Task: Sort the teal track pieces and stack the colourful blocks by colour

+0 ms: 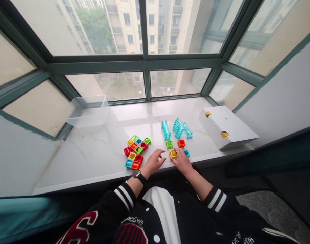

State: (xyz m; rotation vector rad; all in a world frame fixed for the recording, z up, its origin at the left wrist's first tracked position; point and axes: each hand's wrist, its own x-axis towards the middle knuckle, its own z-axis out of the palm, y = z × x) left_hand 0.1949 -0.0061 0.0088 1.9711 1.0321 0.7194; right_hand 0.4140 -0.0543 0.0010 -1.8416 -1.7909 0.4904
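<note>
On the white sill, my right hand [182, 160] grips a yellow toy block [173, 154] between thumb and fingers. My left hand [155, 160] holds nothing; its fingers are apart and curve toward the yellow block without touching it. Just beyond the right hand sit a green block [169, 144] and an orange-red block [181, 143]. A blue block [186, 153] is partly hidden behind the right hand. Left of my hands lies a cluster of several coloured blocks [139, 149], set edge to edge. Nearest me in it is an orange block [136, 165].
Farther back lie a straight turquoise track piece [166, 130], a curved one [178, 127] and a smaller one [187, 130]. A clear plastic bin [90, 117] stands at the back left. A white box [227, 125] is at the right. Windows close off the back.
</note>
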